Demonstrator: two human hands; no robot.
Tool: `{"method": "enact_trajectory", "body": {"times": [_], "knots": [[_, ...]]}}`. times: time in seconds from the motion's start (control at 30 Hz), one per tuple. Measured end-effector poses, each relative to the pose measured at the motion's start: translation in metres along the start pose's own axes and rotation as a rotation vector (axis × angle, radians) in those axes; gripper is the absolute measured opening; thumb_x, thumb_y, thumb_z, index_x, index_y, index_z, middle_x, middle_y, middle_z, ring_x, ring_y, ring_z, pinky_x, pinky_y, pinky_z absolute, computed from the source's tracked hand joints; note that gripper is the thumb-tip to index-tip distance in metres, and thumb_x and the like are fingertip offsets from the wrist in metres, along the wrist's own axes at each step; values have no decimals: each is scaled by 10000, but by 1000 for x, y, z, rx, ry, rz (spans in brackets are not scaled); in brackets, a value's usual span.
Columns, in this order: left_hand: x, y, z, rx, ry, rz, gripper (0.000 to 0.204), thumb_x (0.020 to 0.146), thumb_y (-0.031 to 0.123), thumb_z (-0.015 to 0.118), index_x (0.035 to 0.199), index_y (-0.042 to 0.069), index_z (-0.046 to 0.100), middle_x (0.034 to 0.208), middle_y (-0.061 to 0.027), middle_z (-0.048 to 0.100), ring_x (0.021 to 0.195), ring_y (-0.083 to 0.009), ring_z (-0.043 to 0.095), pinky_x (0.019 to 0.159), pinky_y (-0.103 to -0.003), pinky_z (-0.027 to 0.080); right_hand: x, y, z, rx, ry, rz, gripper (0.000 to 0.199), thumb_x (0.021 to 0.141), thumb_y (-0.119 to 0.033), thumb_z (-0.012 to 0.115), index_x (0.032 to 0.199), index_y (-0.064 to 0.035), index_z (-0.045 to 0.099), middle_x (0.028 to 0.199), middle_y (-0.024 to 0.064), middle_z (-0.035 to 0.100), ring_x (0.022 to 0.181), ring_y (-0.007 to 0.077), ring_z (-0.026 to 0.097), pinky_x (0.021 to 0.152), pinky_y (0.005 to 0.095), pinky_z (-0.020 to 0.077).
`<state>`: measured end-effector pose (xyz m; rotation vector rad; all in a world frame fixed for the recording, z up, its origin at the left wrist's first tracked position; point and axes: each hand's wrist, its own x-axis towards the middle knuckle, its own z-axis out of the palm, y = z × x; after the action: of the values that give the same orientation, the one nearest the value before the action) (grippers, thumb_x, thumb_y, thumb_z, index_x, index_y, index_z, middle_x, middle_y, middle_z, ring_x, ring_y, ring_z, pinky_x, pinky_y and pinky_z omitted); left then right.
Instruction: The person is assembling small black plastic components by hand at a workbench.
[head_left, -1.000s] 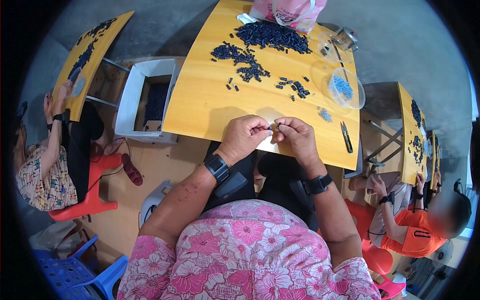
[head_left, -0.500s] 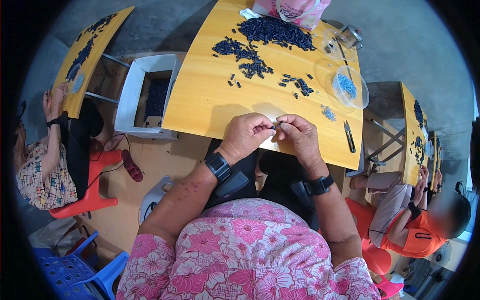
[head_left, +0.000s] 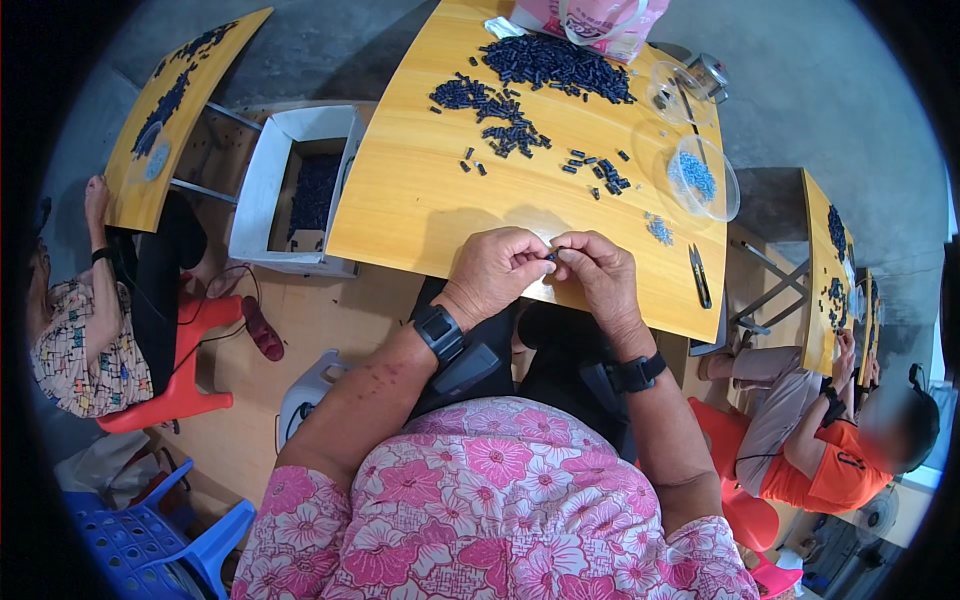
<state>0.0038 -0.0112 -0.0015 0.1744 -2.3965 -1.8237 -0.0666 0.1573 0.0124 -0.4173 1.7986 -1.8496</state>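
Note:
My left hand (head_left: pixel 496 268) and my right hand (head_left: pixel 602 276) meet over the near edge of the yellow table (head_left: pixel 400 200). Between their fingertips is a small black cylindrical piece (head_left: pixel 552 256), mostly covered by fingers. Both hands are closed in a pinch on it. Farther out lie several loose black pieces (head_left: pixel 598 172) of the same look. A small heap of pale blue-grey bits (head_left: pixel 658 229) is to the right of my right hand. Beyond it a clear round tub (head_left: pixel 728 190) contains light blue bits. Black thread snips (head_left: pixel 699 276) lie near the table's right edge.
A big pile of black pieces (head_left: pixel 555 66) covers the far part. Behind it stands a pink bag (head_left: pixel 590 25); a metal cup (head_left: pixel 708 75) is at far right. Left of the table, an open white box (head_left: pixel 250 215) holds dark pieces. Other people sit at tables on both sides.
My hands stay almost in place, and the right fingertips have closed in nearer to the left ones around the black piece. The person at left has moved a hand.

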Motion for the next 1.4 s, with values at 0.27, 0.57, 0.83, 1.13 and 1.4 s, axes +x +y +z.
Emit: {"method": "enact_trajectory", "body": {"times": [0.27, 0.57, 0.83, 1.13, 1.4], "knots": [[3, -7, -2, -30, 9, 15, 111, 811, 92, 729, 880, 8, 707, 779, -88, 709, 718, -133, 677, 670, -266, 541, 2, -1, 2, -183, 32, -128, 148, 881, 69, 599, 961, 4, 706, 848, 42, 655, 729, 104, 619, 722, 240, 514], [4, -7, -6, -147, -71, -40, 105, 841, 43, 691, 906, -39, 695, 838, -99, 729, 792, -118, 693, 729, -252, 553, 3, -4, 5, -288, 33, -189, 174, 845, 91, 611, 947, -2, 716, 846, 61, 672, 753, 110, 643, 708, 236, 519], [6, -7, -7, -110, -85, -38, 99, 857, 42, 676, 901, -46, 690, 848, -97, 733, 814, -122, 700, 738, -253, 556, 1, 5, 7, -513, 121, -320, 199, 827, 74, 636, 973, -33, 721, 840, 83, 684, 756, 148, 666, 701, 252, 533], [5, -12, -4, -250, -16, -29, 115, 828, 132, 716, 850, 19, 722, 745, -55, 715, 682, -105, 661, 641, -257, 525, -2, 16, 17, -548, 163, -468, 254, 824, 91, 628, 1016, -55, 707, 862, 89, 679, 784, 191, 663, 728, 265, 540], [5, -12, -5, -67, -37, -58, 92, 845, 67, 690, 886, -15, 703, 767, -65, 707, 714, -84, 653, 654, -245, 530, -4, 23, 22, -459, 199, -468, 215, 863, 85, 610, 1025, -19, 705, 911, 87, 686, 840, 170, 661, 778, 253, 537]]}}
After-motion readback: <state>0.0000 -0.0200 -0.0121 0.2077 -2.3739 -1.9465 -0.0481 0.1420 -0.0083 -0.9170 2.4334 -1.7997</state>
